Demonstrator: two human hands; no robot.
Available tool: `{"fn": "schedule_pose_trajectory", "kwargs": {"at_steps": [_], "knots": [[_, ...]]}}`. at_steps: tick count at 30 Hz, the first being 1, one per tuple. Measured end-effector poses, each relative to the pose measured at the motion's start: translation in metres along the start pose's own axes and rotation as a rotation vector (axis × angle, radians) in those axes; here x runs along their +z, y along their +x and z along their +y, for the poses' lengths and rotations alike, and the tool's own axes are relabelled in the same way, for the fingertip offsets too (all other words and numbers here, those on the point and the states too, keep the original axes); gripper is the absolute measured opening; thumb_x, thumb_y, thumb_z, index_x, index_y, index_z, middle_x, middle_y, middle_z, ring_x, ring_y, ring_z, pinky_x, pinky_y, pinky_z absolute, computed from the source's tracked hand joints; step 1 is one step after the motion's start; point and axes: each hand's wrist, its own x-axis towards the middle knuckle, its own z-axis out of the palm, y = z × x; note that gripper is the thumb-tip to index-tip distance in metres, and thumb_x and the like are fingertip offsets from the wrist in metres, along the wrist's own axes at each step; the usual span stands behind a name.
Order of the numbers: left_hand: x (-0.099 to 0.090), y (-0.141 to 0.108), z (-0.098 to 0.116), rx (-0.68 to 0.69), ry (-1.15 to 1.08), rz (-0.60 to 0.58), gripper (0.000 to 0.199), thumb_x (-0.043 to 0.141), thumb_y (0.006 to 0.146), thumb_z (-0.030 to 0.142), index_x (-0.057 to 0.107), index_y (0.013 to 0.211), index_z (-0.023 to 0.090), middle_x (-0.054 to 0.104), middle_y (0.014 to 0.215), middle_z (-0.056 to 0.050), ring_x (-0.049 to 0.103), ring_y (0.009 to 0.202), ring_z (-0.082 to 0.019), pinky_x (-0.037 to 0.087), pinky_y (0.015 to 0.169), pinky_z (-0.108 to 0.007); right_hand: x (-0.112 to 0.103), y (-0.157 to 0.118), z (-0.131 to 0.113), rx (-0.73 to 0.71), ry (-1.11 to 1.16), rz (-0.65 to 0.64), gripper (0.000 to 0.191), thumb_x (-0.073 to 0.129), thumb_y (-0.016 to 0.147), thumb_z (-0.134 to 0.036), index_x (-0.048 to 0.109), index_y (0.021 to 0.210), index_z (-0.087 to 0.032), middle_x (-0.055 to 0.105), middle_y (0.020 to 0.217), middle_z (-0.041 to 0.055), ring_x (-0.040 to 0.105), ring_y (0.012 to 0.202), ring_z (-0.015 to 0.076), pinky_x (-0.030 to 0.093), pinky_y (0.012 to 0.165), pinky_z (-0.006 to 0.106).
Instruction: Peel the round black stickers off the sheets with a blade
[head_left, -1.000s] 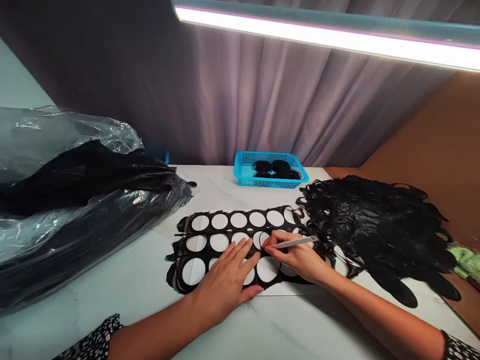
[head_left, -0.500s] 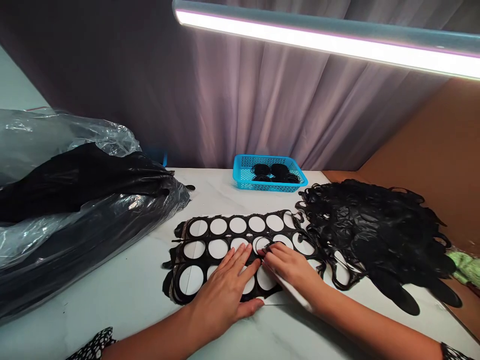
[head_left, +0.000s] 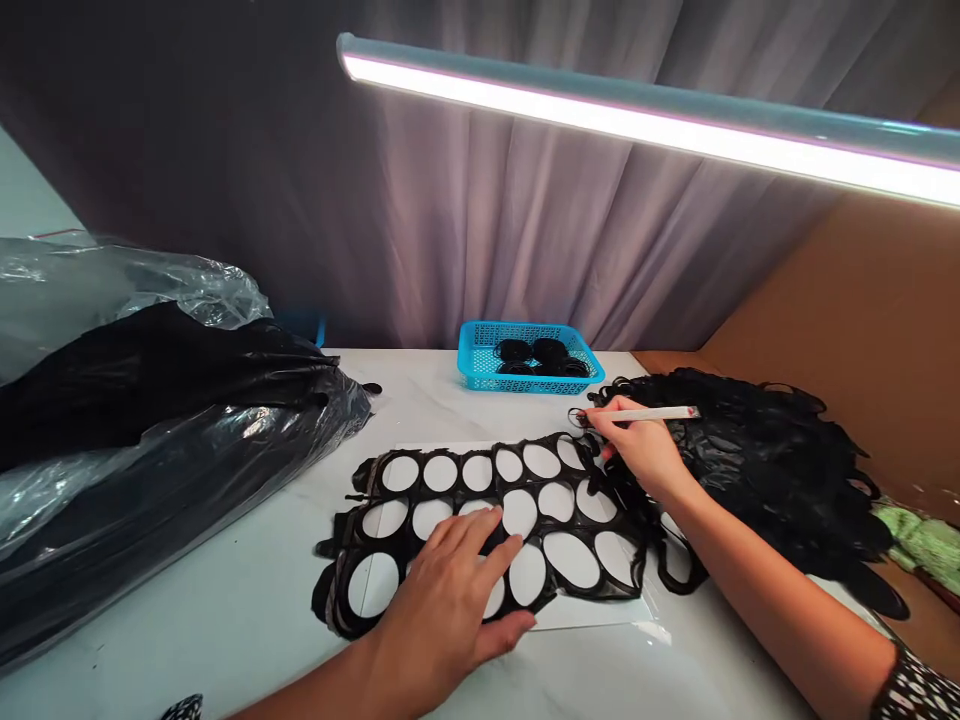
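Observation:
My left hand [head_left: 450, 590] lies flat with spread fingers on a black perforated sheet [head_left: 450, 497], which has rows of round holes and rests on a white board [head_left: 600, 615]. My right hand [head_left: 637, 445] grips a white pen [head_left: 645, 414] above the far right corner of the sheet. The pen's tip is close to a thin black loop [head_left: 577, 417] at the edge of a heaped pile of black cut-out scrap [head_left: 750, 450]. The pile touches the right side of the sheet.
A blue plastic basket [head_left: 480, 350] holding black rings stands at the far side of the white marble table [head_left: 225, 590]. A large black and clear plastic bag [head_left: 150, 400] bulges at the left. Cardboard [head_left: 862, 330] rises at the right, with a green cloth [head_left: 919, 540] low beside it.
My right hand has moved from the middle of the sheet up and right to its far corner, with the pen showing. The sheet's holes look stretched on the right. My left hand stays on the sheet.

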Motion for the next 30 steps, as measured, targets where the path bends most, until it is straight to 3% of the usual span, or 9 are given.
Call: {"fn": "schedule_pose_trajectory", "kwargs": {"at_steps": [4, 9, 13, 17, 20, 24, 27, 30], "knots": [[0.002, 0.023, -0.012, -0.048, 0.027, 0.105, 0.046, 0.059, 0.094, 0.032, 0.048, 0.135, 0.017, 0.05, 0.139, -0.015, 0.049, 0.129, -0.029, 0.045, 0.105, -0.047, 0.019, -0.008, -0.005, 0.319, 0.553, -0.156, 0.028, 0.078, 0.069, -0.03, 0.052, 0.068, -0.019, 0.07, 0.091, 0.0088, 0.067, 0.087, 0.0196, 0.043, 0.04, 0.015], [0.018, 0.037, -0.033, -0.057, 0.083, -0.055, 0.062, 0.065, 0.09, 0.036, 0.039, 0.143, 0.018, 0.038, 0.151, -0.016, 0.031, 0.142, -0.032, 0.032, 0.113, -0.053, 0.029, -0.011, -0.007, 0.505, 0.87, -0.222, 0.021, 0.078, 0.068, -0.014, 0.057, 0.072, -0.016, 0.07, 0.096, 0.0105, 0.069, 0.099, 0.0194, 0.049, 0.044, 0.008], [0.02, 0.045, -0.032, -0.114, 0.118, -0.044, 0.063, 0.066, 0.088, 0.042, 0.042, 0.14, 0.017, 0.033, 0.153, -0.019, 0.023, 0.143, -0.038, 0.032, 0.111, -0.056, 0.028, -0.013, -0.007, 0.528, 0.924, -0.287, 0.02, 0.076, 0.071, -0.013, 0.057, 0.07, -0.016, 0.069, 0.096, 0.0104, 0.069, 0.1, 0.0194, 0.05, 0.045, 0.006], [0.023, 0.058, -0.016, -0.066, 0.099, -0.012, 0.056, 0.065, 0.088, 0.032, 0.044, 0.136, 0.012, 0.03, 0.153, -0.022, 0.023, 0.144, -0.035, 0.03, 0.114, -0.052, 0.027, -0.016, -0.007, 0.537, 0.954, -0.295, 0.022, 0.079, 0.068, -0.012, 0.057, 0.072, -0.016, 0.07, 0.093, 0.0091, 0.07, 0.094, 0.0172, 0.049, 0.046, 0.006], [0.03, 0.071, 0.001, 0.02, 0.031, -0.104, 0.058, 0.061, 0.09, 0.037, 0.042, 0.139, 0.012, 0.032, 0.152, -0.022, 0.025, 0.143, -0.033, 0.026, 0.116, -0.049, 0.024, -0.019, -0.01, 0.529, 0.994, -0.315, 0.021, 0.078, 0.069, -0.012, 0.058, 0.071, -0.017, 0.07, 0.095, 0.0085, 0.069, 0.094, 0.0156, 0.053, 0.054, 0.009], [0.043, 0.093, 0.021, 0.031, -0.022, -0.198, 0.059, 0.052, 0.091, 0.042, 0.042, 0.141, 0.012, 0.024, 0.156, -0.02, 0.013, 0.145, -0.039, 0.017, 0.116, -0.058, 0.012, -0.021, -0.022, 0.506, 1.009, -0.389, 0.016, 0.072, 0.075, -0.019, 0.057, 0.071, -0.018, 0.068, 0.105, 0.0099, 0.067, 0.1, 0.0186, 0.059, 0.068, 0.021], [0.052, 0.112, 0.03, 0.033, -0.05, -0.227, 0.066, 0.051, 0.087, 0.039, 0.037, 0.144, 0.008, 0.019, 0.158, -0.021, 0.009, 0.146, -0.041, 0.012, 0.116, -0.061, 0.001, -0.017, -0.032, 0.421, 0.999, -0.419, 0.013, 0.068, 0.078, -0.023, 0.057, 0.075, -0.019, 0.064, 0.118, 0.0112, 0.065, 0.095, 0.0175, 0.059, 0.069, 0.025], [0.058, 0.125, 0.037, 0.099, -0.091, -0.215, 0.074, 0.051, 0.086, 0.042, 0.028, 0.149, 0.011, 0.024, 0.156, -0.02, 0.012, 0.146, -0.039, 0.01, 0.115, -0.062, -0.005, -0.012, -0.035, 0.283, 0.99, -0.355, 0.014, 0.067, 0.078, -0.026, 0.055, 0.073, -0.02, 0.062, 0.123, 0.0107, 0.062, 0.083, 0.0149, 0.058, 0.067, 0.027]]}}
